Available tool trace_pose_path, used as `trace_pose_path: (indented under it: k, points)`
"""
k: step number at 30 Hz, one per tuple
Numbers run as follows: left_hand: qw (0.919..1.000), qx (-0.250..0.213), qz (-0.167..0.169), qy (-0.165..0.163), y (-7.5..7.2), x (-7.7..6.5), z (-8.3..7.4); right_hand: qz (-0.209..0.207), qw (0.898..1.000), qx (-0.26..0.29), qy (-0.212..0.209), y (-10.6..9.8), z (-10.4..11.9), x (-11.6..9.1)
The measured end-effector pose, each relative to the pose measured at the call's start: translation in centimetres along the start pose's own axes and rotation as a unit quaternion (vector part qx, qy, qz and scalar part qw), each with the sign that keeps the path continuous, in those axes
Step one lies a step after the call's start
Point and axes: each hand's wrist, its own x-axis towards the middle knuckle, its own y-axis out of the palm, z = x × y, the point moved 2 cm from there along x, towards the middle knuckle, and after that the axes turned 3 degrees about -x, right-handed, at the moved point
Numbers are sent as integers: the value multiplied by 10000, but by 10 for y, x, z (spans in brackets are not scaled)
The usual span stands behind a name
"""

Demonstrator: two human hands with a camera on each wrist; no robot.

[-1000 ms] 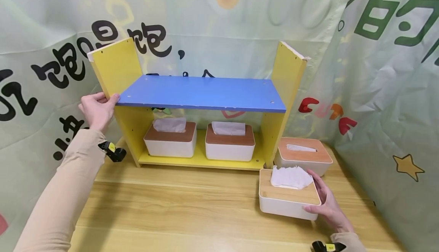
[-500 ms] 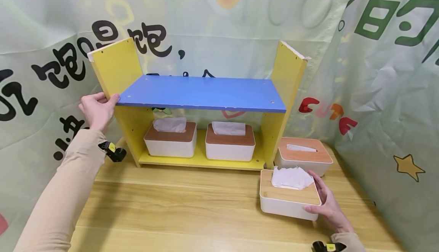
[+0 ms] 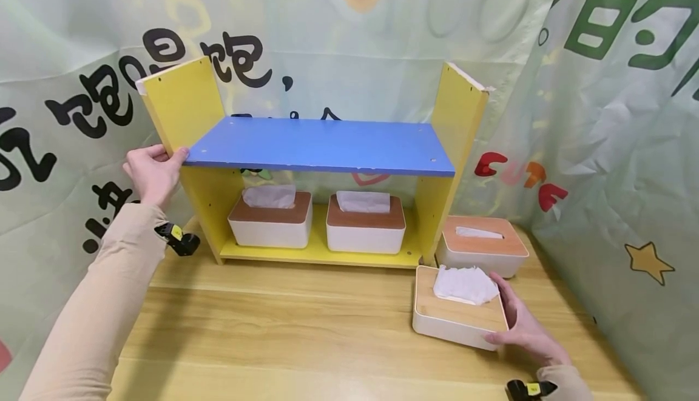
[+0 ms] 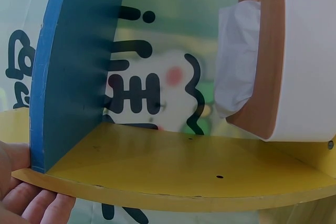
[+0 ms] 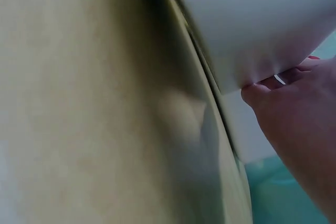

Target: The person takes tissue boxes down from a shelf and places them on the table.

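In the head view my left hand grips the left side panel of a yellow shelf unit, its thumb at the front corner of the blue shelf board. The left wrist view shows the fingers curled behind the yellow panel. My right hand holds the right end of a white tissue box with a light wooden lid, in front of the unit's right side. Its thumb is on the front wall; some fingers are hidden behind the box. White tissue sticks out of the lid.
Two tissue boxes with brown lids, a left one and a right one, stand on the yellow bottom board. Another tissue box is beside the unit's right panel. Printed cloth hangs behind and along the sides of the wooden table.
The tissue box in my right hand has turned slightly, and its right end has come a little leftward. My left hand keeps its grip on the panel. The head view has shifted slightly.
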Motion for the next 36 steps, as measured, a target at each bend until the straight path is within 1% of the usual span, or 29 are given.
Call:
trace_pose_path:
  k: [4,8,10,12,15,17,20,24,26,27,31,32,36]
  points:
    - [10000,-66,7,30,0,0,-1,108,9994,-311,110,-1,-2,-1]
    - [9999,-104,19,26,0,-1,-1,187,9974,-581,381,-2,0,-3]
    - [9999,-131,16,17,-1,-1,-1,200,9965,-620,525,-2,2,-3]
    - [9999,-115,8,6,-1,-1,-1,173,9953,-510,800,1,5,-2]
    - [9999,-105,-10,-37,-2,-1,-1,-167,9884,-488,1428,7,10,3]
    - [10000,-83,-16,-43,-1,0,-2,-481,9797,-540,1867,11,11,8]
    - [10000,-77,-17,-24,-1,-1,-1,-843,9675,-647,2294,16,12,14]
    - [9999,-113,-17,-29,0,-1,0,-1089,9577,-452,2624,14,10,15]
    - [9999,-143,10,-37,1,-1,0,-1213,9537,-420,2721,11,9,13]
    - [9999,-146,11,-53,1,-2,-1,-1281,9534,-423,2698,9,7,13]
    - [9999,-156,7,-68,2,-3,-3,-1531,9512,-696,2585,3,4,9]
    - [9999,-141,-5,-75,1,-3,-3,-1575,9496,-734,2610,1,4,8]
    - [9998,-164,-12,-73,1,-3,-2,-1654,9490,-543,2628,-7,3,6]
